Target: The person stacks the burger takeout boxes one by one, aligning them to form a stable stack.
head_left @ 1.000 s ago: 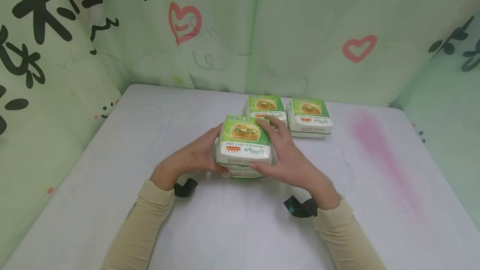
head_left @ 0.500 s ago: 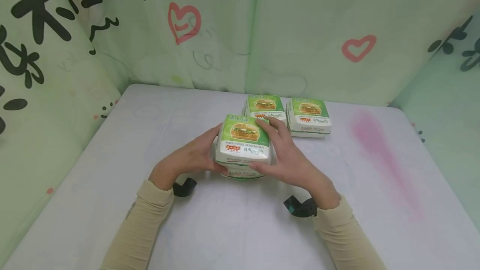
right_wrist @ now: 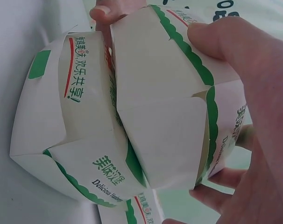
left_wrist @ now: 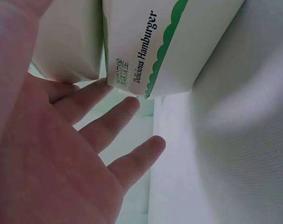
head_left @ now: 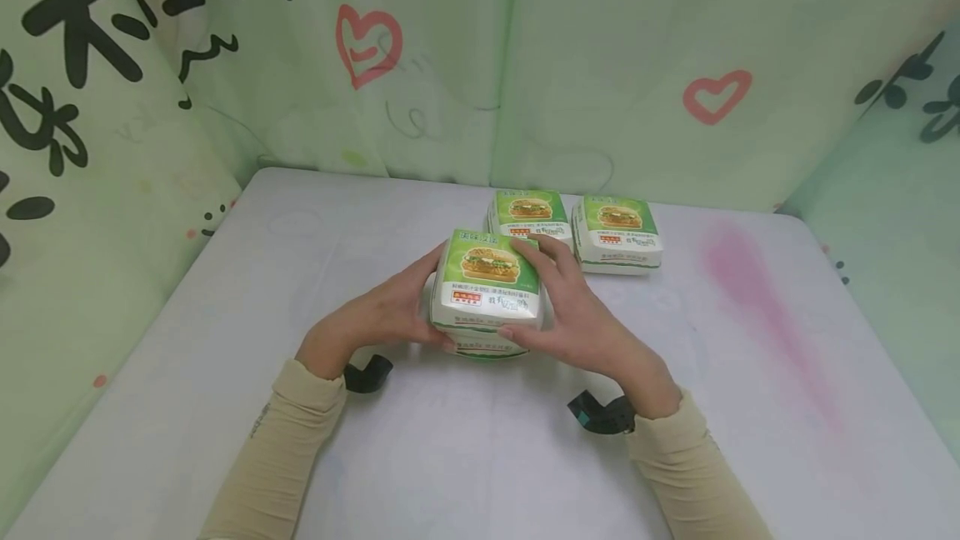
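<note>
Two white-and-green hamburger boxes are stacked mid-table. The upper box [head_left: 489, 265] has a burger picture on its lid, and the lower box [head_left: 487, 347] shows only its front strip in the head view. My left hand [head_left: 393, 304] holds the upper box's left side, thumb at the front and fingers toward the back; in the left wrist view a fingertip meets a corner of the lower box [left_wrist: 146, 51]. From the right, my right hand [head_left: 573, 315] grips the upper box, thumb on its front and fingers by its far top edge. The right wrist view shows the upper box [right_wrist: 165, 84] slightly tilted against the lower one.
Two more hamburger boxes stand side by side behind the stack, a left one [head_left: 531, 211] and a right one [head_left: 618, 233]. The white table [head_left: 480, 457] carries a pink smear at the right. A green curtain [head_left: 600, 48] with drawings closes off the back and sides.
</note>
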The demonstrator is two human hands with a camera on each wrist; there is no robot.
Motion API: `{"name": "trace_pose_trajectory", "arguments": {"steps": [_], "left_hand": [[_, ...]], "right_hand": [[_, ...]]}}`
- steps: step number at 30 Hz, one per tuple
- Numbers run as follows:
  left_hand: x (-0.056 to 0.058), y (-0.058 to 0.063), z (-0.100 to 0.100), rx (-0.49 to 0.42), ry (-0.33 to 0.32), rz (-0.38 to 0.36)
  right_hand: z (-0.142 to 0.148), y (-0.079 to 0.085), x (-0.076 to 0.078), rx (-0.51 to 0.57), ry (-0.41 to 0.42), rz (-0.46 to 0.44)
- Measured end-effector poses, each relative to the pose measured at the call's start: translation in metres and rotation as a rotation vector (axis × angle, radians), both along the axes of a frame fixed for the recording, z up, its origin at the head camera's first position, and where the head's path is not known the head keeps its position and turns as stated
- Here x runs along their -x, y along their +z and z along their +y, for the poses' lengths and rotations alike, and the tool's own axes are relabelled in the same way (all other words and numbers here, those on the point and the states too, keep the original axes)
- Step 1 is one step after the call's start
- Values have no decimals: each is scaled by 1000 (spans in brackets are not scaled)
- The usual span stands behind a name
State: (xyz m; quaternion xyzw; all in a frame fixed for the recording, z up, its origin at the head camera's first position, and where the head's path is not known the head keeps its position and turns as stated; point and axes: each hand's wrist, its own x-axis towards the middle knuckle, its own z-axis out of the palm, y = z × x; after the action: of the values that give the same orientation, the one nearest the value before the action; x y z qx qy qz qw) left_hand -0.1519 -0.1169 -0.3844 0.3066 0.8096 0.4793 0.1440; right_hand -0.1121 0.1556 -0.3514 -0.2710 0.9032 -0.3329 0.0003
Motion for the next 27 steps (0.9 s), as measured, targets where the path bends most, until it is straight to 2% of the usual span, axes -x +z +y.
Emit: {"name": "trace_pose_trajectory", "arguments": {"steps": [5, 18, 24, 27], "left_hand": [[-2, 1, -1, -5, 6, -21], [1, -1, 0, 10, 13, 11], [-6, 8, -5, 66, 61, -26], [-9, 15, -7, 64, 85, 4]], "right_hand": [[0, 0, 1, -4, 8, 12], [1, 0, 0, -18, 7, 5], [1, 1, 0, -30, 7, -3], [2, 2, 0, -41, 6, -6]]}}
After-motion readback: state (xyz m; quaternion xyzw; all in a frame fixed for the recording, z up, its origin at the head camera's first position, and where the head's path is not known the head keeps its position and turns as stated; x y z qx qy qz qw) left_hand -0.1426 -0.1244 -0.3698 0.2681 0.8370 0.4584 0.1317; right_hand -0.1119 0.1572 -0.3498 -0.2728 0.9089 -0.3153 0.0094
